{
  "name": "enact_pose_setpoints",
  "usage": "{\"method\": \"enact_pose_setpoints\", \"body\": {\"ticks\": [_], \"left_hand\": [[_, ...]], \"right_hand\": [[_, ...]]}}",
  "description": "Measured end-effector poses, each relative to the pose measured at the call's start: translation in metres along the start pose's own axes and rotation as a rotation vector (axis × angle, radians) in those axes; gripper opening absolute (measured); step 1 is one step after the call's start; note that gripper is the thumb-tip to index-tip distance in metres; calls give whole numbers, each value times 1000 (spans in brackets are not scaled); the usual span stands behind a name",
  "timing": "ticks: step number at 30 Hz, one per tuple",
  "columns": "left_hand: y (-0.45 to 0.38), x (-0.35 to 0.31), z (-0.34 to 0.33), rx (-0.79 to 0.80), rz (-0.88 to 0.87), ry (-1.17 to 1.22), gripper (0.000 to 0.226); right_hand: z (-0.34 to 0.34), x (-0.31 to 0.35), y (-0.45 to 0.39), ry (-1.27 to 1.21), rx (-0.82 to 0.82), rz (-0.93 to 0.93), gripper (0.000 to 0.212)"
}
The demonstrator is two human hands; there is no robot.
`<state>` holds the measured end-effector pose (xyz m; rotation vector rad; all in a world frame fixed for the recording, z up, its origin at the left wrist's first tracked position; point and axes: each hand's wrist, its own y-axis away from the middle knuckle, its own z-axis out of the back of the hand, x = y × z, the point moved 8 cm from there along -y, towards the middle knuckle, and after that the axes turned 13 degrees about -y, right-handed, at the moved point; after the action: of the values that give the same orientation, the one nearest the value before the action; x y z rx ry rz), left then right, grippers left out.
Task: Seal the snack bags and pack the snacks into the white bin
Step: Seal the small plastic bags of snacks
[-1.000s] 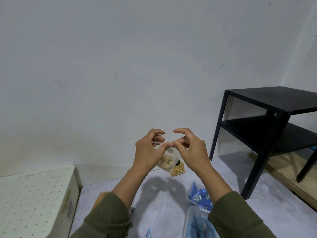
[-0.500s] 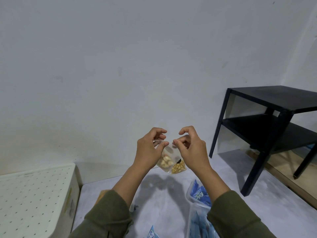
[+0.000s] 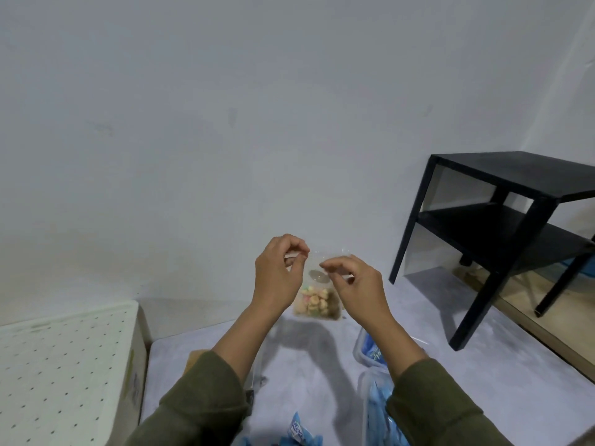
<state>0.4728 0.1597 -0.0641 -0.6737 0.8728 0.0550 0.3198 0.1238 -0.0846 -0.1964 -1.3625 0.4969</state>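
clear plastic bag: a small snack bag (image 3: 317,292) hangs in the air between both hands, held by its top edge so the pale, pastel snack pieces drop to the bottom and stay clear of the seal strip
left hand: the left hand (image 3: 279,275) pinches the top left corner between thumb and forefinger, likely as an anchor for the strip
right hand: the right hand (image 3: 354,283) pinches the top edge further along, fingers curled narrow; probably pressing the closure shut, though blur hides whether the strip has actually mated
height: bag held up at chest level over the grey floor (image 3: 515,375), where the seal line faces the eyes
waiting snacks: blue wrapped snacks in a clear bag (image 3: 375,352) lie just below the right forearm, with more blue packets (image 3: 297,431) at the bottom edge, close for the next turn
white bin: the perforated white bin (image 3: 64,365) sits to the left, within the left arm's reach for the drop
bystander: a black side table (image 3: 502,220) stands well apart on the right
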Motion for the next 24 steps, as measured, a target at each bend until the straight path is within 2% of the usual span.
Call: {"method": "enact_pose_setpoints", "body": {"ticks": [2,5,9,14,19,24], "left_hand": [[2,9,-4,-3,-44,-84,19],[9,32,-18,28,-14,-121,15],[15,60,-50,150,103,-36,27],[14,97,-85,136,227,-102,40],[9,139,-129,124,332,-227,41],[2,167,-165,108,353,-330,38]], "right_hand": [[-2,-8,-1,-20,-18,-26,32],[-4,-26,-4,-43,-2,-69,35],[-8,-56,-17,-30,37,-107,38],[-19,-108,-38,33,144,-141,37],[-28,-172,-61,111,252,-219,43],[-42,-222,-82,181,337,-227,29]]}}
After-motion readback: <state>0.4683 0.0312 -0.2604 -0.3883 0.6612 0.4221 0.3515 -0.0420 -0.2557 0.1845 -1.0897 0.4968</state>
